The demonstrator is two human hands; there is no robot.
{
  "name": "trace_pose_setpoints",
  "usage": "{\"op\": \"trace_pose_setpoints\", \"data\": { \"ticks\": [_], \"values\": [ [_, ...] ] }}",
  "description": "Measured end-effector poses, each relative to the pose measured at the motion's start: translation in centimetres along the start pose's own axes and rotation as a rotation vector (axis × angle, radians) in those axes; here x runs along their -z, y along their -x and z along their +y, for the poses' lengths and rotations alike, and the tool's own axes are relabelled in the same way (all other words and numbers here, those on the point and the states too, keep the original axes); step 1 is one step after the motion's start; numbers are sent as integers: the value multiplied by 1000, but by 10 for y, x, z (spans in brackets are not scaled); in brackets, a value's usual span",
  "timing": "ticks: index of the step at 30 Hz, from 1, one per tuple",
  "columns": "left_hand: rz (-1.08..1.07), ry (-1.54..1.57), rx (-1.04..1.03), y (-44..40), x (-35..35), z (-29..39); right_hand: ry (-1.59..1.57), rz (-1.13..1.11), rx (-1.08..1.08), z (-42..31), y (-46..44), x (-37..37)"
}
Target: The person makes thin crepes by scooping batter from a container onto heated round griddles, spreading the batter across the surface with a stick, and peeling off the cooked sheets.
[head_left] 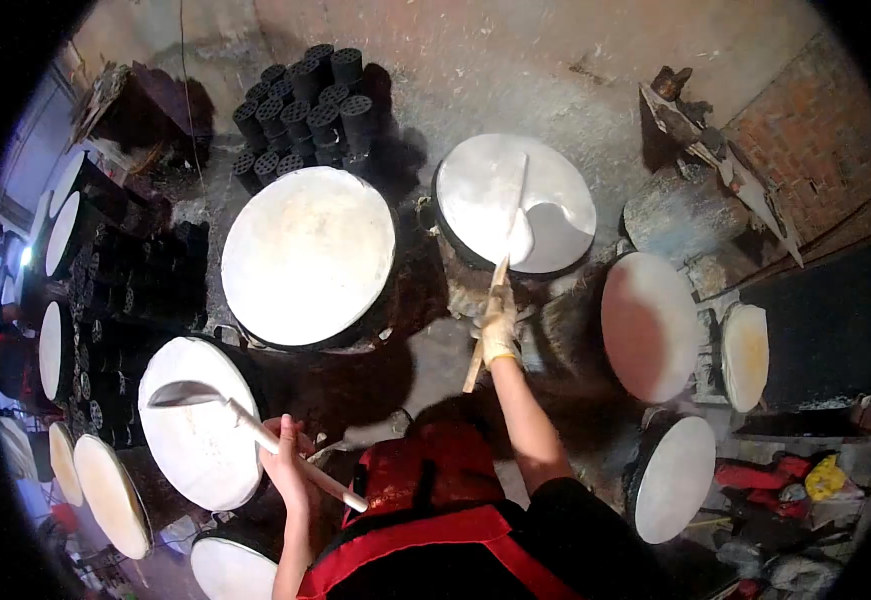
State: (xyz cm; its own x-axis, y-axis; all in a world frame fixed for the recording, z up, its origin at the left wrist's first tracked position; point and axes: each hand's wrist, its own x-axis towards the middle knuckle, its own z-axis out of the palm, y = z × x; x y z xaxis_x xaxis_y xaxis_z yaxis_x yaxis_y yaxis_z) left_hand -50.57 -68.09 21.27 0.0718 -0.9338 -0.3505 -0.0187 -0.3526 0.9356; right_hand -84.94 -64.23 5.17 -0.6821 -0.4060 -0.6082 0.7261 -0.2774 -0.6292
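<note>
One pan (pixel 470 190) seems partly coated, a grey crescent (pixel 562 240) remaining; left grip (pixel 290 462) holds a ladle (pixel 245 417), right grip (pixel 500 325) a wooden handle (pixel 501 270).

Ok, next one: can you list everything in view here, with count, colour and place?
Large round discs: at least ten, white to tan, all around the person
Ladle: one, grey bowl and pale handle, over the lower-left disc
Long-handled tool: one, wood-coloured handle, reaching to the upper-middle disc
Perforated cylinders: many, black, stacked at upper left
Brick patch: one, reddish-brown, upper right
Yellow bundle: one, yellow, lower right
Light: one, bluish-white, far left
Apron: one, red, bottom centre
Left hand: one, bare, gripping the ladle
Right hand: one, off-white glove, gripping the long-handled tool
Small clutter at the edges: too unclear to count
</note>
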Motion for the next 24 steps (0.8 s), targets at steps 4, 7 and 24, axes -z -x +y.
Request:
{"op": "trace_pose_setpoints", "data": {
  "ticks": [4, 7, 24],
  "values": [
    [-175, -74, -36, 3, -1, -23, 31, 88, 223, -17, 16, -40],
    [-222, -89, -19, 14, -22, -21, -109, -349, 46, 8, 11, -37],
    [-372, -5, 130, 72, -143, -27, 429, -332, -142, -100, -19, 142]
  ]
}}
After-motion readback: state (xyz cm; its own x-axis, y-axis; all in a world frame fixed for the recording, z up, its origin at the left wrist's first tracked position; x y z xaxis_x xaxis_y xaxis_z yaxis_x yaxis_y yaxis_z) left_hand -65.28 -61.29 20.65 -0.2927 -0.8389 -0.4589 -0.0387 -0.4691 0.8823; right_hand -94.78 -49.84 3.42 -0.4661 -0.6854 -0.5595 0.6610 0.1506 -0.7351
